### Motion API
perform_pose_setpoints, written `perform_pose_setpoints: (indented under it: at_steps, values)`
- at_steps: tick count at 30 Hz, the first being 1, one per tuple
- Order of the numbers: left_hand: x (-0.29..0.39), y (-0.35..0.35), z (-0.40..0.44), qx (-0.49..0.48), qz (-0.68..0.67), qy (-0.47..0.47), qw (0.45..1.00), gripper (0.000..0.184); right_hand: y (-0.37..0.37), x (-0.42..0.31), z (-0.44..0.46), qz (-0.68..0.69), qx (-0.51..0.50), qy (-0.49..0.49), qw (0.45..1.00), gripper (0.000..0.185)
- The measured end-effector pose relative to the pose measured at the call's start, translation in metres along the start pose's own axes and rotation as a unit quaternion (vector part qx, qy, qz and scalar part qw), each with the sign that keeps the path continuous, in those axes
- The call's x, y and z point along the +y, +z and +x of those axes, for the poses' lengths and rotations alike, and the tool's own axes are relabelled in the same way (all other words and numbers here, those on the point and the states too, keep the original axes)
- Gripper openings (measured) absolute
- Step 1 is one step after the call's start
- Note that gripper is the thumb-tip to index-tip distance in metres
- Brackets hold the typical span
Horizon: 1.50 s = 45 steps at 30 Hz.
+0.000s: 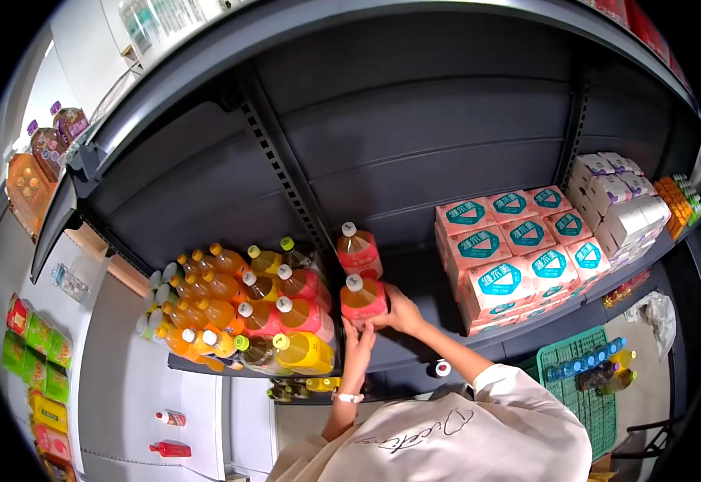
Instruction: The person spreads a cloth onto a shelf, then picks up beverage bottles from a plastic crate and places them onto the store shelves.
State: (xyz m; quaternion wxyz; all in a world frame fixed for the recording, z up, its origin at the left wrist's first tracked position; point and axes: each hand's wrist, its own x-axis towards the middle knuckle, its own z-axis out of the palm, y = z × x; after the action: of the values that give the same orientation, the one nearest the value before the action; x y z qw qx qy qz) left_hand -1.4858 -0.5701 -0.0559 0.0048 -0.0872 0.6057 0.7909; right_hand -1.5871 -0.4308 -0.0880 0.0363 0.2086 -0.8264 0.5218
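A drink bottle (364,302) with a white cap, amber contents and a pink label stands upright at the front of the dark shelf (411,353). My right hand (399,313) is wrapped around its right side, fingers partly hidden behind it. Low on its front, my left hand (358,346) presses its fingers to the label. Directly behind is a matching pink-label bottle (360,255). To the left, several bottles with orange, yellow and pink labels are grouped, among them a yellow bottle (305,353) at the front edge.
Stacked pink tissue packs (499,277) fill the shelf to the right, beside white paper packs (628,215). A green crate (555,359) holding several bottles sits low at the right. A dark upright post (286,173) rises behind the bottles. Other shelving with packages stands left.
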Motion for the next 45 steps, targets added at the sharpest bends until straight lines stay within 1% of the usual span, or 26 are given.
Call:
perform_pose_setpoints:
  at_steps: [3,6,7,9,10,13,16,19,22,24,26,28,29,30,32,33,34,35,36,37,38,39,40,42,43,45]
  values:
    - [-0.003,-0.008,0.030,-0.008,-0.034,0.004,0.999,0.075,0.003,0.001,0.019,-0.018,0.017,0.031,0.999,0.098]
    - [-0.006,-0.011,0.052,-0.003,-0.061,0.005,0.998,0.072,0.004,0.004,0.022,-0.004,0.088,0.021,0.996,0.098]
    - [-0.007,-0.012,0.058,0.000,-0.073,-0.003,0.997,0.071,0.009,0.016,0.025,-0.011,0.109,0.015,0.994,0.095]
    - [-0.006,-0.013,0.066,0.008,-0.096,-0.009,0.995,0.070,0.020,0.044,0.027,0.011,0.094,0.028,0.995,0.092]
    - [-0.003,-0.011,0.068,0.011,-0.108,-0.010,0.994,0.069,0.020,0.044,0.026,0.020,0.086,0.033,0.996,0.090]
    - [0.007,-0.010,0.066,-0.020,-0.063,-0.024,0.998,0.079,0.021,0.040,0.021,0.014,0.085,0.066,0.994,0.086]
    - [0.003,-0.015,0.066,-0.039,-0.059,-0.011,0.997,0.079,0.024,0.044,0.017,-0.010,0.099,0.037,0.994,0.086]
    - [0.006,-0.012,0.063,-0.029,-0.040,-0.017,0.999,0.078,0.026,0.037,0.006,0.034,0.082,0.073,0.993,0.082]
    - [-0.002,-0.012,0.062,-0.021,-0.083,-0.006,0.996,0.077,0.036,0.045,-0.004,-0.004,0.100,0.029,0.995,0.078]
    - [-0.009,-0.007,0.048,-0.005,-0.066,-0.010,0.998,0.077,0.042,0.040,-0.021,0.008,0.125,0.017,0.992,0.073]
    - [-0.022,-0.005,0.026,-0.001,-0.033,-0.026,0.999,0.077,0.042,0.031,-0.043,0.021,0.130,0.012,0.991,0.070]
    - [-0.039,-0.006,-0.011,-0.041,0.008,-0.060,0.997,0.067,0.039,0.020,-0.073,0.035,0.116,0.014,0.992,0.067]
    - [-0.054,-0.011,-0.031,-0.058,0.017,-0.072,0.996,0.062,0.036,0.008,-0.090,0.043,0.131,0.026,0.990,0.057]
    - [-0.069,-0.015,-0.053,-0.075,0.026,-0.083,0.993,0.057,0.034,0.002,-0.106,0.042,0.126,0.025,0.991,0.053]
    - [-0.096,-0.021,-0.106,-0.077,0.019,-0.123,0.989,0.049,0.029,-0.002,-0.143,0.039,0.116,0.020,0.992,0.046]
    - [-0.111,-0.028,-0.131,-0.084,0.030,-0.148,0.985,0.048,0.029,-0.002,-0.162,-0.008,0.134,-0.019,0.991,0.040]
    - [-0.125,-0.033,-0.156,-0.092,0.041,-0.174,0.980,0.046,0.029,-0.004,-0.184,0.005,0.126,-0.016,0.992,0.040]
    - [-0.130,-0.033,-0.184,-0.072,0.045,-0.199,0.976,0.042,0.035,0.001,-0.209,0.012,0.116,0.003,0.993,0.040]
    - [-0.137,-0.036,-0.207,-0.074,0.067,-0.228,0.968,0.044,0.042,0.005,-0.235,0.018,0.112,0.026,0.993,0.040]
    - [-0.147,-0.043,-0.225,-0.078,0.030,-0.243,0.967,0.046,0.044,-0.007,-0.263,0.051,0.089,0.088,0.991,0.041]
    - [-0.151,-0.047,-0.246,-0.082,-0.006,-0.263,0.961,0.049,0.051,-0.022,-0.286,0.048,0.102,0.041,0.993,0.038]
    - [-0.158,-0.049,-0.264,-0.058,-0.035,-0.278,0.958,0.055,0.057,-0.035,-0.315,0.165,0.044,0.160,0.972,0.041]
    - [-0.139,-0.036,-0.281,-0.088,-0.055,-0.258,0.961,0.063,0.056,-0.068,-0.340,0.285,-0.010,0.272,0.919,0.045]
    - [-0.135,-0.021,-0.311,-0.081,-0.073,-0.221,0.969,0.070,0.092,-0.069,-0.398,0.373,-0.030,0.275,0.886,0.054]
    - [-0.140,-0.017,-0.325,-0.104,-0.075,-0.227,0.966,0.072,0.104,-0.069,-0.421,0.309,0.004,0.237,0.921,0.061]
    - [-0.150,-0.007,-0.353,-0.146,-0.083,-0.232,0.958,0.074,0.094,-0.071,-0.458,0.244,0.029,0.227,0.942,0.062]
